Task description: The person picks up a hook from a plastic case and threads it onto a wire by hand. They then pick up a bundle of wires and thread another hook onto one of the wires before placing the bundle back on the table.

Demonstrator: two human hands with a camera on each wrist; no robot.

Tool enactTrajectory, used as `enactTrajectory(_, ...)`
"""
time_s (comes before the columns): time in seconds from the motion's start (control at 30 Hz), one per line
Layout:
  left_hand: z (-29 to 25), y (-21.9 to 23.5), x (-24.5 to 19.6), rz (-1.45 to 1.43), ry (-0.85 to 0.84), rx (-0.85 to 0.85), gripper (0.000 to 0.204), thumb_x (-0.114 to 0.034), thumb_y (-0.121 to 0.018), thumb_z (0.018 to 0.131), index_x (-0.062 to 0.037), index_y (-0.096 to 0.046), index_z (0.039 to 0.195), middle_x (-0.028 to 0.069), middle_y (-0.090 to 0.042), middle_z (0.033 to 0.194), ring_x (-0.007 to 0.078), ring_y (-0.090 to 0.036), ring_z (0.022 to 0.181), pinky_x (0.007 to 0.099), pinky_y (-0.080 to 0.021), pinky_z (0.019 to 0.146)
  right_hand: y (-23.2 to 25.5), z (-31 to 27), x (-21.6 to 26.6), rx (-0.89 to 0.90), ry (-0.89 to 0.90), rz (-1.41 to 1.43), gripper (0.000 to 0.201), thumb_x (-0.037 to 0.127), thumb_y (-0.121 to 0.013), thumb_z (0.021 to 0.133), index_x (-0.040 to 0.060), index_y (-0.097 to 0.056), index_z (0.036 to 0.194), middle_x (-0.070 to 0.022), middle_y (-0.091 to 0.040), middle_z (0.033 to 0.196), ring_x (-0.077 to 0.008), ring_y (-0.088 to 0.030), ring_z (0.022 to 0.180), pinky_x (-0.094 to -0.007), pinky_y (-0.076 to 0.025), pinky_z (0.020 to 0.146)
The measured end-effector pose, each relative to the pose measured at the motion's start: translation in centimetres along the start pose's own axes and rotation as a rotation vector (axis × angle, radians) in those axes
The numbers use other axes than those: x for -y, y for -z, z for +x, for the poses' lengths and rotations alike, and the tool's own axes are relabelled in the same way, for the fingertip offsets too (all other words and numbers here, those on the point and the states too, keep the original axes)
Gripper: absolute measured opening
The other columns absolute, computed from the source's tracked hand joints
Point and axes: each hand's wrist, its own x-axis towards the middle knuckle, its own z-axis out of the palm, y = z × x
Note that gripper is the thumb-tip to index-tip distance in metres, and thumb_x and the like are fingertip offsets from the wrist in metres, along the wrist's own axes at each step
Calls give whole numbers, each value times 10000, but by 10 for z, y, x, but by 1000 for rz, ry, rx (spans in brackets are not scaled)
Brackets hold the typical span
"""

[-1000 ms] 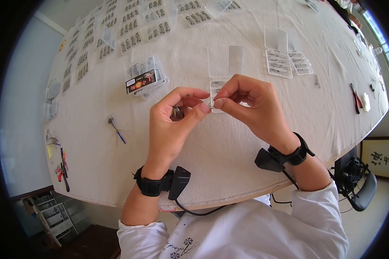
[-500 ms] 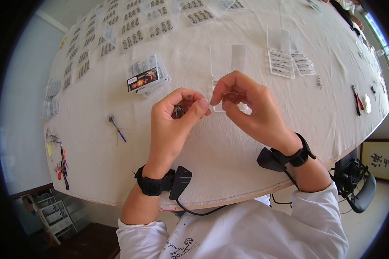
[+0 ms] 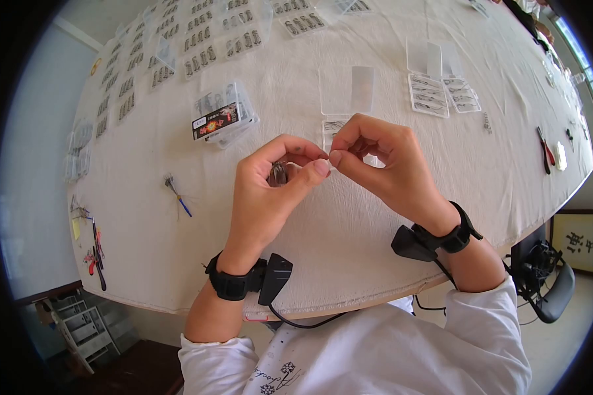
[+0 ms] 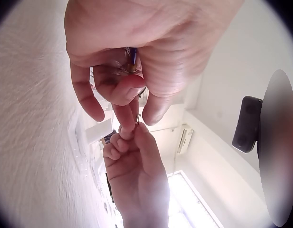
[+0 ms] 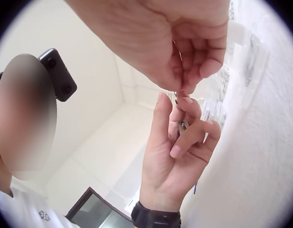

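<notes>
In the head view my left hand and right hand meet at the fingertips over the table. The left hand's curled fingers hold a dark, wispy bundle in the palm; a blue stem shows on it in the left wrist view. Between my right thumb and forefinger is pinched a small thin metal wire piece, close to the left fingertips. Beyond the right hand lies an open clear plastic box of thin dark wire pieces, partly hidden by that hand.
A similar blue-stemmed bundle lies to the left. Stacked clear boxes with a black label stand behind it. Rows of filled boxes cover the back left. Open boxes and red-handled pliers lie right; more pliers lie far left.
Half a second ago my right fingers were spread around a thin curved wire; now thumb and forefinger are closed together. The left fingertips have moved slightly right and the left thumb has lowered.
</notes>
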Motion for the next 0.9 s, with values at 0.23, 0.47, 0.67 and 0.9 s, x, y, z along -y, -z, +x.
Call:
enactTrajectory(0.23, 1, 1, 3, 77, -31, -4, 103, -126, -716, 888, -42, -674, 931, -8, -680, 817, 38, -625, 773, 174, -423, 667, 2, 0, 0, 24, -33, -32, 71, 44, -680, 847, -14, -643, 830, -44, -657, 710, -94, -609, 652, -243, -499, 619)
enactTrajectory(0.47, 1, -1, 4, 72, -50, -7, 80, -116, -708, 890, -43, -684, 913, -14, -691, 792, 9, -580, 731, 166, -379, 619, 5, 1, 3, 59, -36, -81, 81, 47, -679, 842, -22, -642, 820, -56, -669, 716, -104, -616, 650, -255, -507, 627)
enactTrajectory(0.67, 0, -1, 2, 71, -54, -14, 64, -105, -695, 891, -45, -688, 909, -16, -688, 784, 0, -555, 712, 165, -366, 612, 4, 1, 4, 48, -66, -50, 80, 48, -679, 840, -25, -649, 825, -63, -676, 721, -104, -625, 661, -251, -513, 642)
enactTrajectory(0.9, 0, -1, 2, 86, -60, -10, 61, -102, -691, 890, -44, -690, 909, -20, -687, 776, -5, -530, 694, 167, -346, 601, 4, 1, 3, 47, -87, -50, 86, 52, -682, 838, -26, -651, 818, -61, -670, 707, -102, -621, 651, -248, -512, 636)
